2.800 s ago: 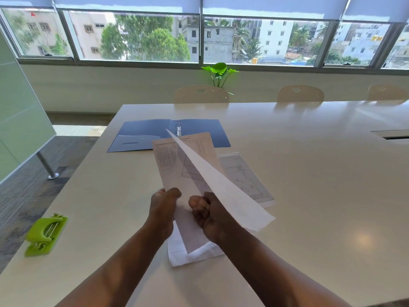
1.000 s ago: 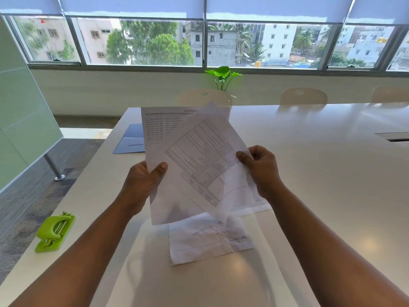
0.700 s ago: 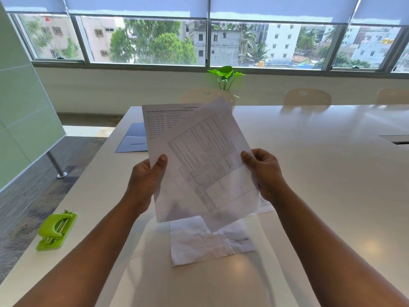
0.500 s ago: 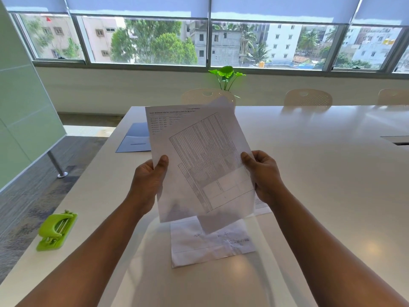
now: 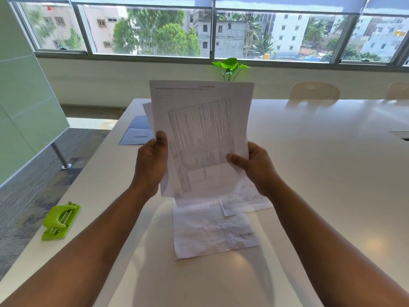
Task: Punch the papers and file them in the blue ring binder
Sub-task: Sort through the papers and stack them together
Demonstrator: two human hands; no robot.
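I hold printed sheets of paper (image 5: 201,134) upright above the white table (image 5: 321,173). My left hand (image 5: 151,165) grips their left edge, thumb on the front. My right hand (image 5: 256,168) grips the lower right edge, thumb across the front sheet. The front sheet stands nearly square over the one behind. More loose papers (image 5: 212,231) lie flat on the table below my hands. The blue ring binder (image 5: 138,132) lies open farther back, mostly hidden behind the held sheets. A green hole punch (image 5: 60,221) sits near the table's left edge.
A small green plant (image 5: 230,68) stands at the table's far end. Beige chairs (image 5: 314,91) line the far side under the windows. A green glass partition (image 5: 24,107) on a metal leg stands on the floor to the left.
The front sheet, tilted diagonally before, has been turned nearly straight over the back sheet. Both hands have stayed on the sheets' edges, and the papers are held a little higher.
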